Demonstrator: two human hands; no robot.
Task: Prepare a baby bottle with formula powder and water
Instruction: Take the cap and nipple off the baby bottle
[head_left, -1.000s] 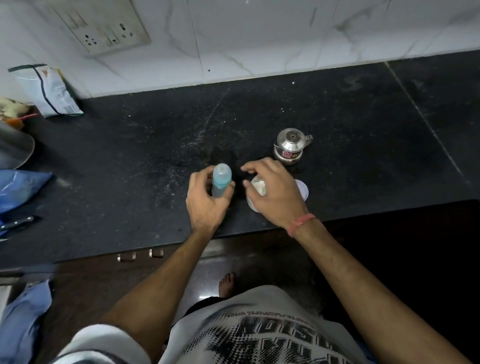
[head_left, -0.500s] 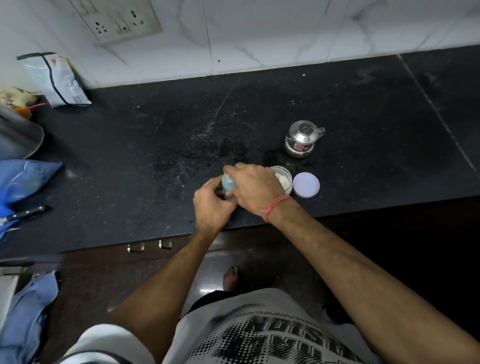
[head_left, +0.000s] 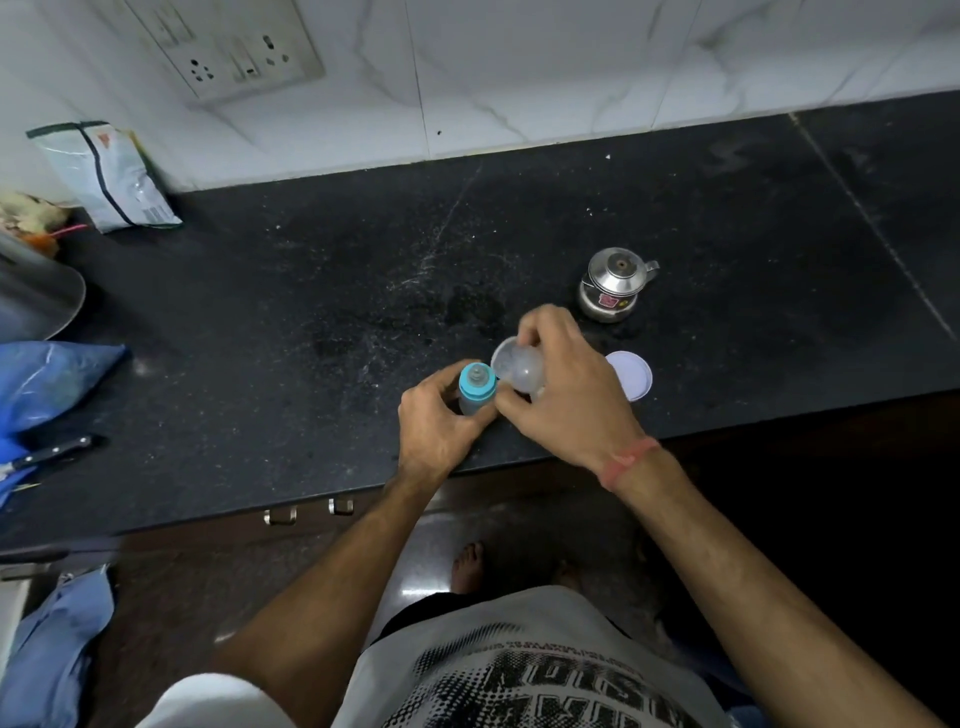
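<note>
A small baby bottle (head_left: 475, 388) with a teal collar and a clear nipple stands near the front edge of the black counter (head_left: 311, 312). My left hand (head_left: 436, 431) is wrapped around its body. My right hand (head_left: 571, 400) holds the bottle's clear dome cap (head_left: 519, 368) just right of the nipple, tilted and off the bottle. The powder jar is hidden under my right hand. Its white round lid (head_left: 632, 375) lies flat on the counter to the right.
A small steel lidded pot (head_left: 614, 286) stands behind my right hand. At the left are a foil packet (head_left: 111, 174) against the wall, a steel vessel (head_left: 36, 299), a blue bag (head_left: 47, 379) and a knife (head_left: 49, 454). The counter edge runs just below my hands.
My right hand went from the powder jar to the bottle's top and came away with the clear cap. The teal collar and nipple now show. My left hand stays on the bottle.
</note>
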